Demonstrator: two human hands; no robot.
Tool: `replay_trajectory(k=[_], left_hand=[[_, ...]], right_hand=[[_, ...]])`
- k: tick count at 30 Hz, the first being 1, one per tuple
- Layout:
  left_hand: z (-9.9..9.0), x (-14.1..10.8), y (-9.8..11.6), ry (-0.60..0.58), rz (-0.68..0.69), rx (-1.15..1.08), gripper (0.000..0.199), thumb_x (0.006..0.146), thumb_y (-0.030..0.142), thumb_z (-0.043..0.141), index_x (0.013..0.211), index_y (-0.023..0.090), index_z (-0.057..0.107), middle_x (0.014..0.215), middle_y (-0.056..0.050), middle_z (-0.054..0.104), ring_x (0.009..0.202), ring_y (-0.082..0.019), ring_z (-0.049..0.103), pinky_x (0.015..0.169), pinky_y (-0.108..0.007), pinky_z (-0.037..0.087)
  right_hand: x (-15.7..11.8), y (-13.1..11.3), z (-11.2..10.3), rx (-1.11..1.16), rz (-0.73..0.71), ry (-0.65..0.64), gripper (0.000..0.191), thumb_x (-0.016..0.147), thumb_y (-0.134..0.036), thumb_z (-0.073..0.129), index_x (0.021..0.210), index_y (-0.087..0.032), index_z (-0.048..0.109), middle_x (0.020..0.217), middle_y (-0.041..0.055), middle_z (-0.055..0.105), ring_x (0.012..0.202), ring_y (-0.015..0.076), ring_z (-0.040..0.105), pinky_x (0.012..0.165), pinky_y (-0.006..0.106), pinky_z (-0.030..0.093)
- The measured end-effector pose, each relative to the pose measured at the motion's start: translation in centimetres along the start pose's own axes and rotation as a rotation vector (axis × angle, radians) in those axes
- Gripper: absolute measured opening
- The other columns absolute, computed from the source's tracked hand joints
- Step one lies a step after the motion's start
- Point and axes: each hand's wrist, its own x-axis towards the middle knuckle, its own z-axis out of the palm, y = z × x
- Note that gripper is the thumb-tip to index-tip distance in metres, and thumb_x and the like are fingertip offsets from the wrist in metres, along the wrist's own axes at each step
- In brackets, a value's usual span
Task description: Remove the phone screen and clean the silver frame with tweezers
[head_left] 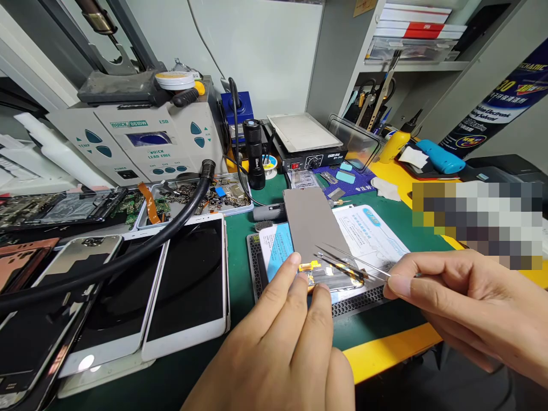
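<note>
A phone display panel with a plain grey back lies on the mat, its near end showing orange flex cables and dark parts. My left hand rests over that near end, fingers stretched out, the fingertips touching the panel's lower left edge. Pinched between thumb and fingers of my right hand are thin metal tweezers. Their tips point left, over the flex cables; whether they touch cannot be made out. Beneath the panel is a printed white and blue sheet on a black perforated plate.
Several phones and screens lie at left, crossed by a thick black hose. Behind stand a hot-air station, a tray of small parts, a black flashlight and a heating plate. A yellow bottle stands back right.
</note>
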Motion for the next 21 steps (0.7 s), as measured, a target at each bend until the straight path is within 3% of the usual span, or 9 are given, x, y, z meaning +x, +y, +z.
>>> replay_trajectory(k=[6, 11, 16, 21], left_hand=[[-0.05, 0.13, -0.05, 0.011, -0.025, -0.005, 0.031, 0.092, 0.007, 0.046, 0.107, 0.009, 0.073, 0.109, -0.008, 0.079, 0.115, -0.025, 0.07, 0.116, -0.043, 0.048], [0.06, 0.12, -0.08, 0.01, -0.017, -0.013, 0.031, 0.091, 0.007, 0.047, 0.11, 0.005, 0.072, 0.111, -0.01, 0.078, 0.118, -0.025, 0.069, 0.119, -0.039, 0.045], [0.08, 0.04, -0.07, 0.004, -0.02, 0.001, 0.034, 0.092, 0.008, 0.045, 0.111, 0.009, 0.073, 0.112, -0.009, 0.078, 0.119, -0.027, 0.069, 0.117, -0.046, 0.047], [0.1, 0.05, -0.09, 0.011, -0.009, -0.001, 0.031, 0.09, 0.007, 0.048, 0.106, 0.008, 0.074, 0.11, -0.01, 0.078, 0.116, -0.026, 0.07, 0.118, -0.042, 0.046]], right_hand=[[-0.17, -0.07, 0.0, -0.039, 0.016, 0.019, 0.044, 0.082, -0.067, 0.067, 0.085, -0.024, 0.074, 0.039, -0.0078, 0.034, 0.033, 0.0058, 0.022, 0.032, 0.016, 0.022], [-0.18, 0.13, -0.1, -0.044, 0.011, 0.033, 0.045, 0.083, -0.069, 0.066, 0.085, -0.024, 0.073, 0.039, -0.0075, 0.035, 0.033, 0.006, 0.021, 0.032, 0.017, 0.023], [-0.15, -0.05, 0.02, -0.02, 0.0, 0.019, 0.041, 0.081, -0.066, 0.069, 0.084, -0.025, 0.074, 0.039, -0.0071, 0.035, 0.034, 0.0069, 0.022, 0.033, 0.018, 0.021], [-0.08, -0.16, -0.05, -0.019, 0.014, 0.019, 0.041, 0.081, -0.065, 0.069, 0.084, -0.025, 0.074, 0.039, -0.007, 0.035, 0.034, 0.0069, 0.022, 0.033, 0.018, 0.021]])
